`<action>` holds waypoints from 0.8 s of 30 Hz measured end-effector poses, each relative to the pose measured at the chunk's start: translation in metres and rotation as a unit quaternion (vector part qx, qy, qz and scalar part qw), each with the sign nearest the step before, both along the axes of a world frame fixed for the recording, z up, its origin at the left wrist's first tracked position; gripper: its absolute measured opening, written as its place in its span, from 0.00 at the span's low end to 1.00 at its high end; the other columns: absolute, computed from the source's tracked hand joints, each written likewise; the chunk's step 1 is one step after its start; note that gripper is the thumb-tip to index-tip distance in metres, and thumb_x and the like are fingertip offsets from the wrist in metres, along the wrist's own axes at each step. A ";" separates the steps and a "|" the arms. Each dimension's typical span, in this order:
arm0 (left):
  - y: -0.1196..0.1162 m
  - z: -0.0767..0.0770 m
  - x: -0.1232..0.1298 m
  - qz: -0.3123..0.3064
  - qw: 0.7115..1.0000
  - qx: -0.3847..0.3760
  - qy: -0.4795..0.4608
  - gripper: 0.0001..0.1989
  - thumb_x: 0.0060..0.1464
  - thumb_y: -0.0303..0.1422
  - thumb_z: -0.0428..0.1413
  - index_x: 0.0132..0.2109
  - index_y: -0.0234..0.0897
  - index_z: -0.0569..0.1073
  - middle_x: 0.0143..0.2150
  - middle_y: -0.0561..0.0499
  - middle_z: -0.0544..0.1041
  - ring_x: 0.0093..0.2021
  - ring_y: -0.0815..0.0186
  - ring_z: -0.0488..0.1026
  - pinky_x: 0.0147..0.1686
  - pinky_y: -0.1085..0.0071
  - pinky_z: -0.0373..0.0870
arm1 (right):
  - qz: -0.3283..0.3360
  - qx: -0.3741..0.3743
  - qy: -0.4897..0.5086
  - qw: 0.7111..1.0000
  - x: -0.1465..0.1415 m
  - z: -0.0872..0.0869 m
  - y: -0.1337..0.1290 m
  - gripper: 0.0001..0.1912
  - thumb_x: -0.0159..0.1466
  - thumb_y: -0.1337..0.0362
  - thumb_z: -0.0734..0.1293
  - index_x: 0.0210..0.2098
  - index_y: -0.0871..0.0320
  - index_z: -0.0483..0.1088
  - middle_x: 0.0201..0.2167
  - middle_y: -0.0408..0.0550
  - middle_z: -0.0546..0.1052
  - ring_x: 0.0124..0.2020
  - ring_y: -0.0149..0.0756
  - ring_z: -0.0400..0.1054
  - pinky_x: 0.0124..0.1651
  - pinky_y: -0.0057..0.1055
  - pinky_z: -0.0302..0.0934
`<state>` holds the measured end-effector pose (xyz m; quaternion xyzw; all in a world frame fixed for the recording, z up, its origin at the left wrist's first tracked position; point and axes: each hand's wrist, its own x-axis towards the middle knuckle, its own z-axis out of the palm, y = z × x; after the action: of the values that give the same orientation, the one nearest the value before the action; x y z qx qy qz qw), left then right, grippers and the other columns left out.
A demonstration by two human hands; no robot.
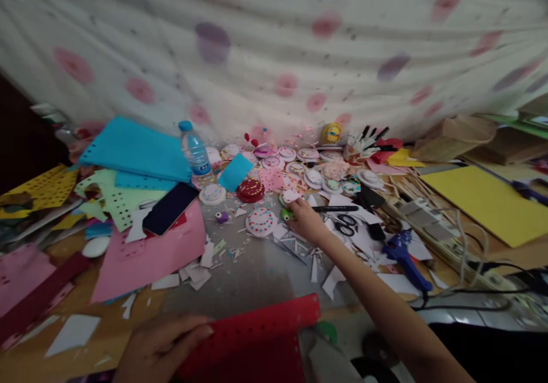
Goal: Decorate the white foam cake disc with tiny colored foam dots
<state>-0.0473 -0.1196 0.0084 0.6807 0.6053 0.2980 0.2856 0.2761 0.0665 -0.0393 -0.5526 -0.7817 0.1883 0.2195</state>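
My left hand (165, 346) grips the edge of a red sheet (261, 320) with rows of punched holes, held over the table's front edge. My right hand (306, 220) reaches out to the middle of the table, its fingers closed round a small green object (286, 214). Just behind those fingers lies a white and pink disc (291, 196). To the left sit a white dome with coloured dots (261, 222), a dark red dotted dome (250, 190) and a small purple object (221, 217). A black marker (336, 208) and scissors (345, 225) lie right of the hand.
A water bottle (196, 149) stands at the back left near blue sheets (137, 149) and a phone (170, 209). At right are a blue glue gun (406, 260), a power strip (445, 237) with cables, and a yellow sheet (492, 203). Paper scraps litter the grey surface.
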 end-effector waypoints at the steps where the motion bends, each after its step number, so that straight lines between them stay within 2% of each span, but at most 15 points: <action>1: 0.004 0.002 0.001 -0.006 1.000 -0.002 -0.011 0.11 0.51 0.47 0.59 0.31 0.50 0.83 0.30 0.56 0.83 0.29 0.65 0.80 0.31 0.79 0.75 | -0.006 -0.009 0.025 1.000 0.001 -0.001 -0.002 0.11 0.55 0.70 0.68 0.38 0.60 0.66 0.41 0.56 0.72 0.47 0.45 0.67 0.53 0.45 0.60; 5: 0.025 0.010 0.010 -0.048 0.998 -0.017 -0.030 0.09 0.55 0.38 0.57 0.32 0.44 0.82 0.32 0.54 0.83 0.31 0.66 0.79 0.33 0.78 0.73 | -0.021 -0.044 0.142 0.989 -0.001 0.004 -0.021 0.15 0.60 0.58 0.66 0.43 0.57 0.61 0.40 0.51 0.73 0.36 0.37 0.71 0.41 0.38 0.68; 7: 0.033 0.012 0.017 -0.076 0.996 -0.032 -0.038 0.09 0.56 0.36 0.56 0.32 0.42 0.81 0.32 0.54 0.83 0.33 0.66 0.79 0.33 0.78 0.72 | -0.016 -0.074 0.226 0.971 -0.007 0.014 -0.035 0.16 0.63 0.55 0.62 0.47 0.55 0.59 0.42 0.50 0.73 0.37 0.35 0.73 0.40 0.34 0.69; 9: 0.039 0.011 0.025 -0.088 0.994 -0.047 -0.048 0.10 0.58 0.36 0.54 0.33 0.40 0.80 0.33 0.54 0.83 0.35 0.67 0.78 0.35 0.78 0.71 | -0.004 -0.151 0.357 0.922 -0.015 0.028 -0.049 0.16 0.62 0.56 0.62 0.48 0.53 0.60 0.43 0.48 0.73 0.41 0.35 0.74 0.42 0.33 0.69; 12: 0.044 0.005 0.039 -0.082 0.994 -0.046 -0.061 0.11 0.61 0.36 0.51 0.36 0.39 0.77 0.35 0.54 0.81 0.37 0.66 0.77 0.38 0.76 0.69 | 0.035 -0.298 0.510 0.806 -0.025 0.047 -0.064 0.15 0.58 0.58 0.66 0.44 0.56 0.67 0.42 0.49 0.74 0.41 0.36 0.73 0.47 0.33 0.68; 13: 0.045 0.004 0.043 -0.082 0.994 -0.043 -0.064 0.12 0.62 0.35 0.50 0.37 0.39 0.76 0.35 0.54 0.81 0.38 0.66 0.76 0.39 0.76 0.68 | 0.050 -0.327 0.525 0.784 -0.028 0.053 -0.067 0.14 0.59 0.58 0.66 0.43 0.57 0.69 0.42 0.50 0.75 0.41 0.36 0.73 0.49 0.33 0.67; 15: 0.047 0.002 0.051 -0.089 0.993 -0.044 -0.067 0.12 0.63 0.34 0.47 0.39 0.38 0.74 0.37 0.53 0.80 0.40 0.66 0.75 0.41 0.75 0.67 | 0.072 -0.362 0.532 0.762 -0.031 0.060 -0.072 0.14 0.61 0.57 0.65 0.43 0.58 0.71 0.42 0.51 0.75 0.42 0.35 0.72 0.52 0.34 0.65; 18: 0.052 0.002 0.062 -0.095 0.991 -0.058 -0.071 0.11 0.64 0.32 0.44 0.43 0.40 0.72 0.41 0.53 0.78 0.43 0.65 0.74 0.43 0.73 0.66 | 0.093 -0.389 0.512 0.760 -0.034 0.062 -0.076 0.14 0.63 0.57 0.65 0.46 0.57 0.72 0.44 0.49 0.75 0.46 0.34 0.71 0.55 0.35 0.63; 20: 0.056 0.003 0.067 -0.096 0.990 -0.065 -0.076 0.11 0.64 0.32 0.44 0.48 0.40 0.69 0.42 0.52 0.77 0.45 0.64 0.74 0.45 0.72 0.66 | 0.119 -0.393 0.478 0.776 -0.033 0.061 -0.078 0.15 0.64 0.58 0.65 0.49 0.55 0.70 0.46 0.48 0.74 0.49 0.34 0.70 0.56 0.36 0.62; 22: 0.059 0.002 0.070 -0.099 0.989 -0.071 -0.082 0.10 0.65 0.33 0.43 0.50 0.41 0.65 0.43 0.52 0.76 0.46 0.64 0.73 0.46 0.71 0.66 | 0.149 -0.373 0.418 0.815 -0.033 0.060 -0.080 0.18 0.64 0.57 0.64 0.52 0.55 0.67 0.47 0.48 0.74 0.48 0.35 0.70 0.55 0.37 0.63; 24: 0.063 0.000 0.073 -0.101 0.988 -0.073 -0.090 0.10 0.65 0.34 0.43 0.50 0.42 0.64 0.44 0.51 0.75 0.46 0.64 0.72 0.47 0.70 0.65 | 0.164 -0.316 0.322 0.877 -0.034 0.060 -0.082 0.19 0.64 0.58 0.64 0.53 0.55 0.66 0.46 0.49 0.74 0.46 0.35 0.70 0.53 0.37 0.63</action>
<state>0.0253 -0.0569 0.0083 0.6863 0.5249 0.2829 0.4164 0.2423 -0.0159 0.0208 -0.3653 -0.6463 0.6258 0.2392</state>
